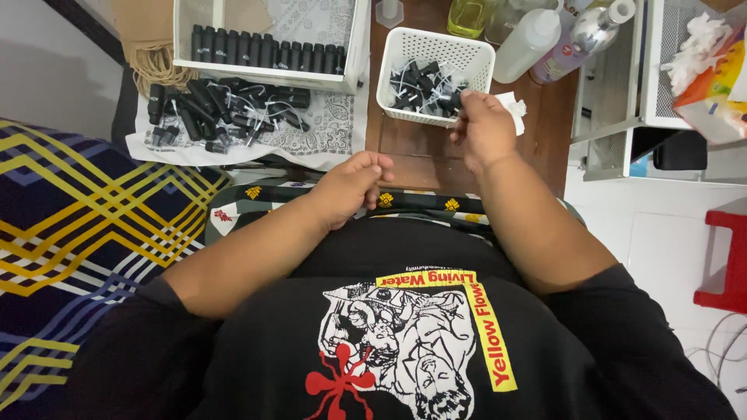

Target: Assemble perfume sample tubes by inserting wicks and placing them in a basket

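Pinching a black plastic sprayer cap (454, 99), right hand (484, 128) overhangs perforated white basket (475, 56).

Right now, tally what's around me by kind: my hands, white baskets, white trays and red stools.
Hands: 2 (left hand, right hand)
White basket of small black parts: 1
White tray holding a row of black bottles: 1
Red stool: 1
Total: 5
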